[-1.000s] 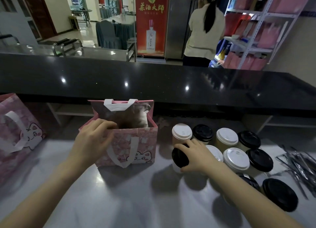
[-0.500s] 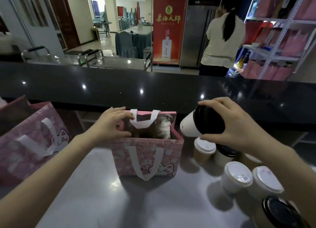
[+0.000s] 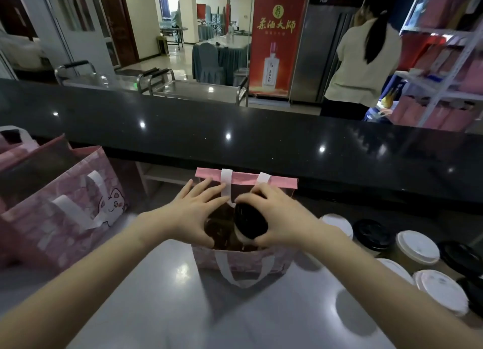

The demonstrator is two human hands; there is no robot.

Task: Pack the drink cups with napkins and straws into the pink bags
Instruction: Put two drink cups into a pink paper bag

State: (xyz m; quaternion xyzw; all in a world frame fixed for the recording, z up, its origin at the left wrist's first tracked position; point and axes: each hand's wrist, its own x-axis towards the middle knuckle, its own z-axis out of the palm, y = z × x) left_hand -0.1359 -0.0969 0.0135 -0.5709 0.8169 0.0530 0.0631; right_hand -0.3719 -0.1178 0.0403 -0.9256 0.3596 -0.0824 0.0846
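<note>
Grey bench [image 3: 183,309] is lying nearest you, both forearms reaching over it to the small pink bag [image 3: 243,259], which is standing upright at centre w/ its mouth open. Your R hand [image 3: 277,218] is holding a black-lid cup [image 3: 249,224] from above, grip clamped round the lid w/ thumb on the near side & fingers over the far side. The cup is sitting in the bag mouth, lid tilting toward you, lower part hidden inside. Your L hand [image 3: 193,212] is lying across the bag's left side, grip apart, fingers straight & spread, thumb down at the near rim. To the right, more cups are standing in a cluster on the bench, white lids [image 3: 418,246] & black lids [image 3: 372,233] mixed. To the left a bigger pink bag w/ a cat print [image 3: 60,205] is standing. Beyond it all a black counter [image 3: 261,144] is running across; past it a person [image 3: 363,61] is facing away beside a shelf rack [image 3: 444,74] w/ pink bags.
</note>
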